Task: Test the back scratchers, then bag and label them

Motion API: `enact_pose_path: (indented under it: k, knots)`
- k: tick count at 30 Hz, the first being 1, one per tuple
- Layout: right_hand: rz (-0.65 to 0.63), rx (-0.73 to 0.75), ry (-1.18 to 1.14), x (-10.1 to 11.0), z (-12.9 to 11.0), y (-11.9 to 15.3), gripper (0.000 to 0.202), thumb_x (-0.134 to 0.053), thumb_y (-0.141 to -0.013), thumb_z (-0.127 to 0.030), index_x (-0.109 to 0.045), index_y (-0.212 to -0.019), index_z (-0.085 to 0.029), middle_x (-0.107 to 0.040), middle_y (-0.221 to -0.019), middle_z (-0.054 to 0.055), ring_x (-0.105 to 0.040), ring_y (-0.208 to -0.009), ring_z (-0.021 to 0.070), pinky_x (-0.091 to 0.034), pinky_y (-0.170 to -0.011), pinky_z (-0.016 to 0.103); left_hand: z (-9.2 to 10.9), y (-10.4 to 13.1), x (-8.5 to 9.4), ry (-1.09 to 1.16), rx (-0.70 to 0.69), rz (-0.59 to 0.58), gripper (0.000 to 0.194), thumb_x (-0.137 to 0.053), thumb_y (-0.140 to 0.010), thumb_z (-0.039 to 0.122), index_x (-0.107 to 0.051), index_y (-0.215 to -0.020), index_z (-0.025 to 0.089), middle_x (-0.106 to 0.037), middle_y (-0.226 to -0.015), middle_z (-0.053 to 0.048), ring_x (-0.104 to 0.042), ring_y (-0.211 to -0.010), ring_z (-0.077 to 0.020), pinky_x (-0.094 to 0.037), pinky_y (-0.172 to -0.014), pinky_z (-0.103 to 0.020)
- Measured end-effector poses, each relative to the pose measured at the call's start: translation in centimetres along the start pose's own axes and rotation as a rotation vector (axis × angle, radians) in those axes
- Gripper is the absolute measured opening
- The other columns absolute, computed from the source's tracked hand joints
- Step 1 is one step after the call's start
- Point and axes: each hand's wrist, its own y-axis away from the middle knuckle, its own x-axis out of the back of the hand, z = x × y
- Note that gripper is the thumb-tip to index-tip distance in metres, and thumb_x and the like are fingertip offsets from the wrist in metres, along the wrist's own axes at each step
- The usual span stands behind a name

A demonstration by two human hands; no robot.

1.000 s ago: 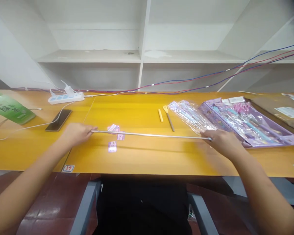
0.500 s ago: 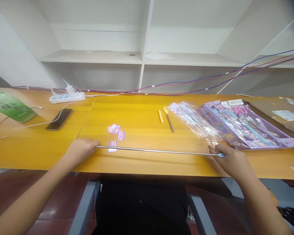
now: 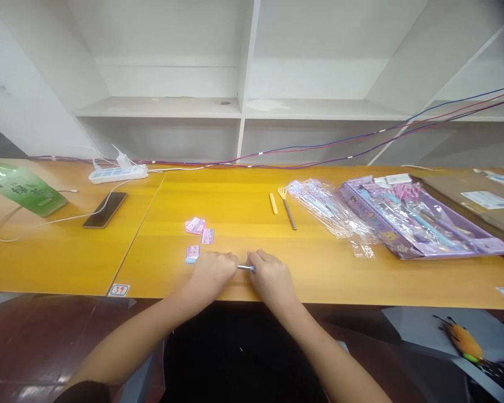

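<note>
A rod [image 3: 243, 267] is being held close to the near edge of the tabletop [image 3: 235, 196], and bearings are being taken from it. At 9 o'clock it is being clamped in the curled fingers of the left hand [image 3: 215, 271]; at 3 o'clock its pale-blue end is being gripped by the right hand [image 3: 271, 277]. The hands are standing just apart, a short length of rod being exposed between them. A light-blue piece [image 3: 191, 261] is projecting beyond the left hand; whether it is being formed by the rod cannot be told.

Small cards [image 3: 195, 225] are being noted at 10 o'clock. Farther out on that bearing, a phone [image 3: 105, 210] is being crossed by a white cord [image 3: 78, 216], and a power strip [image 3: 118, 174] is lying behind it. A green pouch [image 3: 25, 189] is being seen between 9 and 10 o'clock.

At 1 o'clock a yellow stick [image 3: 273, 204] and a scratcher [image 3: 289, 211] are lying side by side. Clear packets [image 3: 325, 207] are being observed at 2 o'clock; between 2 and 3, more packets are being contained in a purple box [image 3: 372, 215], beside a brown carton [image 3: 449, 187].
</note>
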Motion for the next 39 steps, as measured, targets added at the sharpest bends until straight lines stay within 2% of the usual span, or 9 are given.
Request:
enact_pose_path:
  k: [2,7,16,23,27,30,33,36,39]
  knots:
    - [-0.057,0.008,0.01,-0.4,-1.1,0.2,0.025,-0.052,-0.092,-0.006,-0.065,-0.076,-0.019,-0.064,-0.071,0.004,-0.05,-0.06,0.015,-0.022,-0.058,0.031,0.6,-0.3,-0.7,0.007,-0.02,-0.016,0.029,-0.049,-0.097,0.005,-0.074,-0.107,0.014,-0.079,-0.092,-0.019,-0.081,-0.088,-0.0338,-0.062,-0.073,-0.04]
    - [-0.136,0.086,-0.023,-0.5,0.0,1.2,0.021,-0.059,-0.099,-0.019,-0.067,-0.08,-0.019,-0.067,-0.075,0.005,-0.053,-0.065,0.0161,-0.023,-0.062,0.032,0.5,0.0,-2.1,-0.008,-0.051,-0.013,0.021,-0.055,-0.097,0.008,-0.075,-0.101,0.014,-0.078,-0.086,-0.018,-0.081,-0.086,-0.03,-0.062,-0.074,-0.035]
    - [-0.13,0.093,-0.03,-0.1,-0.1,1.4,0.025,-0.06,-0.101,-0.022,-0.068,-0.078,-0.019,-0.067,-0.072,0.004,-0.055,-0.063,0.0158,-0.024,-0.062,0.032,1.8,-0.1,-1.8,0.013,-0.087,0.007,0.026,-0.049,-0.099,0.007,-0.074,-0.105,0.013,-0.079,-0.092,-0.017,-0.081,-0.088,-0.0299,-0.061,-0.072,-0.036]
    - [-0.155,0.105,-0.025,0.3,0.2,1.6,0.031,-0.054,-0.106,-0.026,-0.069,-0.079,-0.018,-0.068,-0.072,0.004,-0.055,-0.06,0.015,-0.021,-0.06,0.032,1.1,-0.1,-2.0,0.001,-0.095,0.025,0.024,-0.052,-0.099,0.009,-0.075,-0.099,0.014,-0.079,-0.089,-0.016,-0.08,-0.084,-0.0283,-0.06,-0.072,-0.034]
    - [-0.186,0.11,-0.019,0.7,0.6,1.5,0.027,-0.056,-0.105,-0.027,-0.071,-0.084,-0.019,-0.07,-0.073,0.004,-0.059,-0.061,0.0148,-0.023,-0.06,0.032,0.0,-0.2,-2.0,-0.03,-0.099,0.04,0.024,-0.053,-0.098,0.01,-0.077,-0.101,0.015,-0.08,-0.091,-0.017,-0.08,-0.086,-0.0303,-0.06,-0.071,-0.036]
    - [-0.16,0.13,-0.012,1.9,3.7,1.9,0.026,-0.055,-0.105,-0.025,-0.073,-0.088,-0.02,-0.073,-0.077,0.004,-0.064,-0.066,0.0158,-0.028,-0.061,0.03,-3.1,0.4,-1.6,-0.079,-0.072,0.09,0.026,-0.053,-0.098,0.01,-0.077,-0.106,0.015,-0.08,-0.094,-0.017,-0.08,-0.089,-0.0296,-0.058,-0.072,-0.034]
    - [-0.115,0.093,-0.012,4.3,10.8,3.5,0.027,-0.052,-0.105,-0.026,-0.074,-0.091,-0.021,-0.076,-0.081,0.005,-0.068,-0.071,0.0176,-0.038,-0.065,0.029,-8.8,2.2,-1.4,-0.135,0.07,0.17,0.031,-0.053,-0.095,0.009,-0.077,-0.113,0.018,-0.081,-0.093,-0.015,-0.079,-0.088,-0.0279,-0.054,-0.07,-0.031]
    - [-0.07,0.036,0.003,6.8,19.0,6.3,0.033,-0.051,-0.105,-0.042,-0.074,-0.088,-0.024,-0.076,-0.082,0.007,-0.069,-0.072,0.0212,-0.044,-0.068,0.033,-15.0,5.0,-1.7,-0.176,0.196,0.251,0.032,-0.05,-0.095,0.012,-0.077,-0.111,0.02,-0.08,-0.089,-0.014,-0.077,-0.084,-0.0276,-0.05,-0.067,-0.031]
    - [-0.065,-0.02,0.03,7.9,23.8,9.3,0.048,-0.047,-0.105,-0.057,-0.067,-0.074,-0.026,-0.067,-0.066,0.005,-0.061,-0.059,0.0202,-0.041,-0.064,0.034,-18.1,7.3,-2.9,-0.179,0.196,0.244,0.031,-0.049,-0.094,0.012,-0.077,-0.104,0.02,-0.08,-0.086,-0.013,-0.076,-0.08,-0.0265,-0.047,-0.064,-0.03]
